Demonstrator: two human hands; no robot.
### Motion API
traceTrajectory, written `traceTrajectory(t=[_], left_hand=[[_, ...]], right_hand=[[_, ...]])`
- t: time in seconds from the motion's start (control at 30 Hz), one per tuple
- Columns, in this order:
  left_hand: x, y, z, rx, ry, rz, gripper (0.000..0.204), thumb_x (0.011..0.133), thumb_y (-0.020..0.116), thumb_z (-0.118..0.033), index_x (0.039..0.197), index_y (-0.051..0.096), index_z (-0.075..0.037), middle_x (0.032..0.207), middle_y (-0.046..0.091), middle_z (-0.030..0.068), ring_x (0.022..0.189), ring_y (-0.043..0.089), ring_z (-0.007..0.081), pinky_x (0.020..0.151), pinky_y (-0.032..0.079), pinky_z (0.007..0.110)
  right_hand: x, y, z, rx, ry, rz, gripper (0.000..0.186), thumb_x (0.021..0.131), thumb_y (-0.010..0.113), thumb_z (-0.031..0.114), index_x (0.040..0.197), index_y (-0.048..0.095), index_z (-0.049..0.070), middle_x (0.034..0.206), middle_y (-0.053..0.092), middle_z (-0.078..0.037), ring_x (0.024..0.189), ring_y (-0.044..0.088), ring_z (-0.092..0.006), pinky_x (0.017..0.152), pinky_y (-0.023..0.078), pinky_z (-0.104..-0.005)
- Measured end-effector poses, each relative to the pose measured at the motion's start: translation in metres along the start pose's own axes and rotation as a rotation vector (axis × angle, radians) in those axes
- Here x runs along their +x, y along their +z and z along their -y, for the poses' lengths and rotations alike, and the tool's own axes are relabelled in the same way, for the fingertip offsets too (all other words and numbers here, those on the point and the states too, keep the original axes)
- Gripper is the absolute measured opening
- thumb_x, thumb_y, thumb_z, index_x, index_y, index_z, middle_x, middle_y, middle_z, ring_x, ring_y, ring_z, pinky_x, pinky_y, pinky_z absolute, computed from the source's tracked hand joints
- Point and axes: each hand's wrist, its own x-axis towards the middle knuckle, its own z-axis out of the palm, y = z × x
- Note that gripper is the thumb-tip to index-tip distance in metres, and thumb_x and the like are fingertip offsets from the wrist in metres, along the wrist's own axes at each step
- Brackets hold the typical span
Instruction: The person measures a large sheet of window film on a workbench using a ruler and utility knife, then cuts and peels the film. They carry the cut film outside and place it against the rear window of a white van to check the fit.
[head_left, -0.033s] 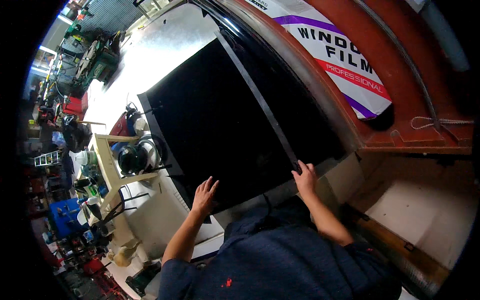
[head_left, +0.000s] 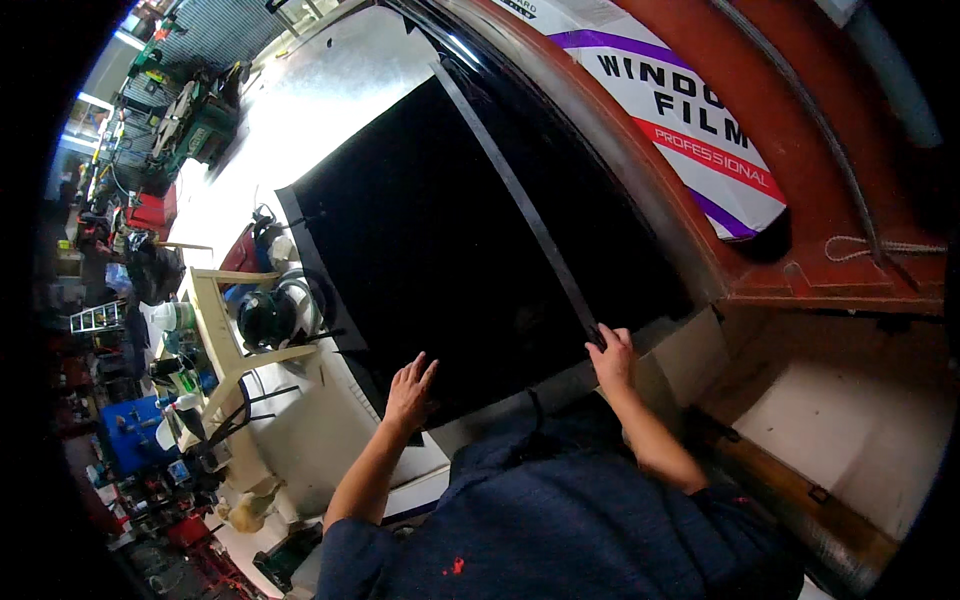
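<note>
A broad black sheet (head_left: pixel 430 250) spreads across the middle. Far right lies a long white box (head_left: pixel 705 150) with purple and red bands. A narrow grey strip (head_left: pixel 522 205) crosses the sheet, far to near. The left hand (head_left: pixel 408 396), grip loosely spread and empty, is near left; the right hand (head_left: pixel 614 362), grip closed on a small dark item (head_left: pixel 597 336), meets the strip's near end.

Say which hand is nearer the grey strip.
The right hand, at the strip; the left hand is farther off, by the left edge of the black sheet.
</note>
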Motion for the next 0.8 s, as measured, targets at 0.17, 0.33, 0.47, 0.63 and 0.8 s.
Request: traceTrajectory(t=[0.17,0.33,0.47,0.63,0.8], left_hand=[[0.054,-0.069,0.000,-0.005,-0.038,-0.092,0.090,0.080,0.082,-0.028,0.155,0.035,-0.013,0.161,0.031,0.0180,0.146,0.034,0.0385,0.119,0.030,0.049],[0.204,-0.143,0.003,-0.065,0.020,-0.242,0.086,0.083,0.079,-0.032,0.154,0.037,-0.010,0.161,0.033,0.0182,0.148,0.032,0.0374,0.120,0.029,0.047],[0.317,-0.182,-0.024,-0.104,0.006,-0.323,0.091,0.080,0.081,-0.035,0.155,0.035,-0.009,0.163,0.029,0.0174,0.150,0.027,0.0385,0.120,0.028,0.051],[0.392,-0.184,-0.041,-0.110,-0.054,-0.333,0.100,0.077,0.082,-0.044,0.156,0.033,-0.008,0.165,0.025,0.0161,0.153,0.019,0.0384,0.118,0.020,0.065],[0.405,-0.178,-0.041,-0.152,-0.101,-0.193,0.103,0.077,0.083,-0.046,0.158,0.030,-0.009,0.166,0.021,0.0178,0.154,0.016,0.0389,0.117,0.019,0.068]], right_hand=[[0.033,-0.024,0.013,0.146,0.080,0.013,0.039,0.082,0.081,0.021,0.116,0.071,0.006,0.107,0.065,-0.015,0.098,0.064,-0.0335,0.085,0.053,-0.0425],[0.156,-0.046,0.068,0.226,-0.220,0.053,0.028,0.085,0.069,0.004,0.113,0.068,0.001,0.112,0.068,-0.018,0.103,0.066,-0.0356,0.090,0.053,-0.0426],[0.277,-0.032,0.171,0.387,-0.385,0.095,0.033,0.088,0.065,0.004,0.122,0.066,0.001,0.110,0.071,-0.021,0.100,0.068,-0.0372,0.088,0.054,-0.0432],[0.411,0.024,0.287,0.427,-0.517,0.123,0.041,0.087,0.069,0.023,0.123,0.067,0.004,0.114,0.070,-0.023,0.105,0.068,-0.0398,0.090,0.054,-0.0479],[0.528,0.100,0.349,0.340,-0.425,0.003,0.033,0.092,0.061,0.014,0.121,0.066,-0.001,0.114,0.069,-0.026,0.106,0.068,-0.0407,0.092,0.054,-0.0459]])
